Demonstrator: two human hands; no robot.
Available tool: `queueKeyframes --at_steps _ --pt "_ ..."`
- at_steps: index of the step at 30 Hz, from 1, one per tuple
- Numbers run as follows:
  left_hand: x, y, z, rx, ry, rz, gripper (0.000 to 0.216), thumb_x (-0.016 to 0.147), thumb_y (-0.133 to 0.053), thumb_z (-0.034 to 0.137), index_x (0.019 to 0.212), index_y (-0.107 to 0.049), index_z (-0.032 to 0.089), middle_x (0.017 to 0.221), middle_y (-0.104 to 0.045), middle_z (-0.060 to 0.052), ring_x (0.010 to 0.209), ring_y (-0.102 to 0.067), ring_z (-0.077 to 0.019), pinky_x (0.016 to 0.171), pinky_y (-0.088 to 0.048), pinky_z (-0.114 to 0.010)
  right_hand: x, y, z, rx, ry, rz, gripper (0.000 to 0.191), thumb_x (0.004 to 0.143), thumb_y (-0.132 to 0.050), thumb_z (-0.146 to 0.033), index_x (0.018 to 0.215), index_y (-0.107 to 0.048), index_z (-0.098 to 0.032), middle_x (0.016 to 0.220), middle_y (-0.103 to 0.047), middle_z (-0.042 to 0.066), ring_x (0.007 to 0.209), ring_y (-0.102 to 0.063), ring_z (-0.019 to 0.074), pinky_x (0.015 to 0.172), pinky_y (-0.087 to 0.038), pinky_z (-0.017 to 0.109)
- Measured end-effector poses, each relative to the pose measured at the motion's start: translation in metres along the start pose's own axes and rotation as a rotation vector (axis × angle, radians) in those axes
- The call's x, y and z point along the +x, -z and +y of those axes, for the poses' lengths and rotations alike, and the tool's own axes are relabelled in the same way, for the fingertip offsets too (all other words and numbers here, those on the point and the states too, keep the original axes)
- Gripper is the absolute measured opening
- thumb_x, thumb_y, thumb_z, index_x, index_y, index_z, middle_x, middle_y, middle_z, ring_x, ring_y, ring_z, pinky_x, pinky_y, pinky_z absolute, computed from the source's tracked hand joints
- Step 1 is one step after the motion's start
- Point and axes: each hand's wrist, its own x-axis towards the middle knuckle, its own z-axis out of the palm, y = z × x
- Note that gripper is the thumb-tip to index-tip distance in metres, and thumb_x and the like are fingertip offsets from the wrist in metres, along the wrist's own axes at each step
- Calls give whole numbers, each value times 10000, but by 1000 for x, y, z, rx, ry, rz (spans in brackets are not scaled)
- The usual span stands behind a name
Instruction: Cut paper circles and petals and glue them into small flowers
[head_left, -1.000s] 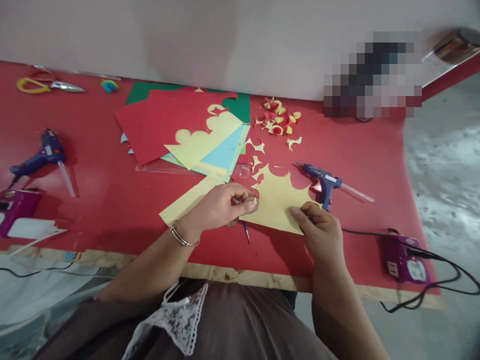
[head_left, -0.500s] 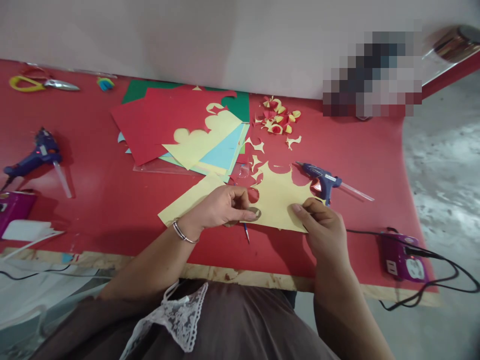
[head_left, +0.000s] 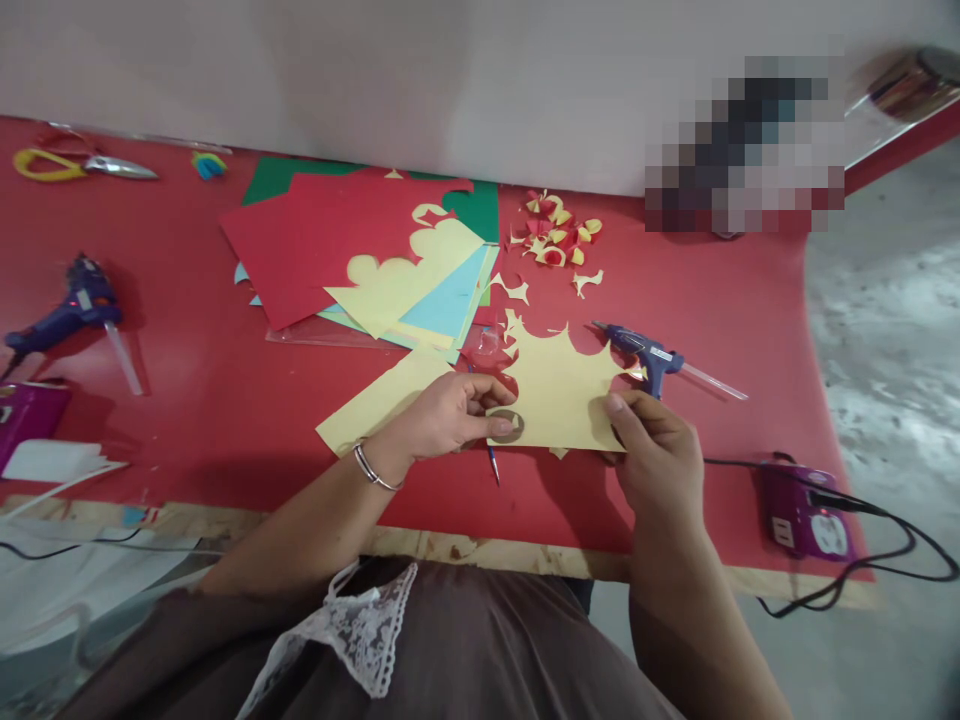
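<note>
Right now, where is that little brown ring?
In the head view the brown ring lies on the near left corner of the yellow cut sheet, at the fingertips of the left hand.

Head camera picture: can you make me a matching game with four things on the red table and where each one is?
Things:
1. scissors
2. small ring
3. red and yellow paper bits
4. green paper

Places:
A. on the cut yellow paper, under the left hand thumb
B. at the far left corner of the table
C. partly hidden under the red sheet, by the wall
D. in a little heap near the wall, to the right of the big sheets

Right pairs: 1-B, 2-A, 3-D, 4-C.
</note>
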Motion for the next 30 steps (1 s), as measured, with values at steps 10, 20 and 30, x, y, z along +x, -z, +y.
queueKeyframes --at_steps 10,20,30 --pt "-2 -10 2 -95 7 144 419 744 -936 397 947 -633 192 710 -611 47 517 -515 -73 452 -355 -215 -16 -10 0 -189 416 477 284 999 -748 -468 1005 -778 -185 810 -708 24 619 -601 133 600 -517 292" --pt "4 -22 -7 -197 -76 121 507 628 -1016 351 839 -588 178 779 -683 22 745 -691 -127 715 -532 -251 -27 -32 -7 -714 922 -154 346 1009 -707 -236 1354 -716 -264 1132 -737 103 986 -709 262 861 -617 427" --pt "2 -30 -7 -310 -85 187 421 816 -878 495 850 -598 182 775 -656 3 739 -644 -139 713 -543 -284 -24 -38 2 -697 948 -57 323 1000 -778 -300 1300 -685 -223 1074 -769 107 958 -715 258 859 -607 414"
